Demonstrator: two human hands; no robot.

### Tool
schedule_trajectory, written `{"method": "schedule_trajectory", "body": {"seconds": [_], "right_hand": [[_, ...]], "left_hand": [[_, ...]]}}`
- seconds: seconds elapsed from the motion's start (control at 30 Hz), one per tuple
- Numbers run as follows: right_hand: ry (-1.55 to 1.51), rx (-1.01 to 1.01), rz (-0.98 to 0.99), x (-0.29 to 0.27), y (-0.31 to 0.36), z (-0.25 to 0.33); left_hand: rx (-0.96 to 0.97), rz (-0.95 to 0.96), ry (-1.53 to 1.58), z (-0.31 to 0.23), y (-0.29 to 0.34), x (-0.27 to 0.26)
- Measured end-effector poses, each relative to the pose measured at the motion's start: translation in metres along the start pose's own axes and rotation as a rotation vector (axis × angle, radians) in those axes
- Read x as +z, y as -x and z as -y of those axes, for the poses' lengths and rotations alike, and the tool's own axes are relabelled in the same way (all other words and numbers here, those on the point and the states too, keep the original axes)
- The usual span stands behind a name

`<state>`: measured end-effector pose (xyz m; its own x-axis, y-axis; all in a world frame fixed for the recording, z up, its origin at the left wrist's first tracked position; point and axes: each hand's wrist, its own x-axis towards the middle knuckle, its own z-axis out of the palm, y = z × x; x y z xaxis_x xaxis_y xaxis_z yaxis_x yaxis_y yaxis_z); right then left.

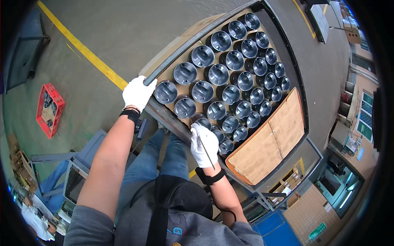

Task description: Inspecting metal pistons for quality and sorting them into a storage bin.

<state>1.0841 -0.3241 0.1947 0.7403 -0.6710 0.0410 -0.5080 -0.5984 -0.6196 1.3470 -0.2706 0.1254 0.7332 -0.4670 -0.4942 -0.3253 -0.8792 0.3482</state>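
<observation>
My left hand, in a white glove, is closed over the end of the metal rail at the cart's near left corner. A thin dark rod lies across my white-gloved right hand, whose fingers are wrapped round it. The rod's upper end is by the near row of dark, shiny metal cups; whether it touches one I cannot tell. Several rows of these round cups stand upright on brown cardboard in the cart. My right hand partly hides the nearest cups.
Right of the cups, a cardboard sheet leans along the cart's side. On the floor at left is a red crate with dark parts inside. A yellow line crosses the floor. Another person is at lower left, beside a grey metal frame.
</observation>
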Motion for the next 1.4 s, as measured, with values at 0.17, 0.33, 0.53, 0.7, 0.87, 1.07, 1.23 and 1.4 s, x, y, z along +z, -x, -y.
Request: {"method": "schedule_trajectory", "body": {"seconds": [0.17, 0.33, 0.53, 0.7, 0.87, 1.07, 1.23, 1.4], "right_hand": [[-0.042, 0.013, 0.068, 0.017, -0.037, -0.009], [0.017, -0.024, 0.151, 0.034, -0.036, -0.025], [-0.048, 0.247, -0.141, -0.014, -0.025, -0.029], [-0.069, 0.231, -0.066, 0.009, -0.032, -0.078], [-0.001, 0.335, -0.040, -0.004, -0.049, -0.063], [-0.052, 0.324, -0.017, -0.041, -0.070, -0.038], [-0.252, 0.471, 0.181, -0.043, -0.086, -0.036], [0.051, 0.032, 0.050, -0.046, -0.083, -0.045]], "left_hand": [[0.024, -0.040, -0.009, -0.003, 0.000, 0.004], [0.014, 0.001, -0.012, -0.007, 0.000, 0.004], [0.011, -0.066, -0.005, -0.001, 0.000, 0.004], [0.017, -0.033, -0.015, -0.012, -0.001, 0.004], [-0.008, -0.004, -0.006, -0.008, -0.001, 0.003], [0.014, -0.038, -0.033, -0.004, -0.002, 0.002], [0.025, 0.084, -0.067, -0.006, -0.006, -0.001], [0.190, 0.169, -0.204, -0.049, -0.024, -0.030]]}}
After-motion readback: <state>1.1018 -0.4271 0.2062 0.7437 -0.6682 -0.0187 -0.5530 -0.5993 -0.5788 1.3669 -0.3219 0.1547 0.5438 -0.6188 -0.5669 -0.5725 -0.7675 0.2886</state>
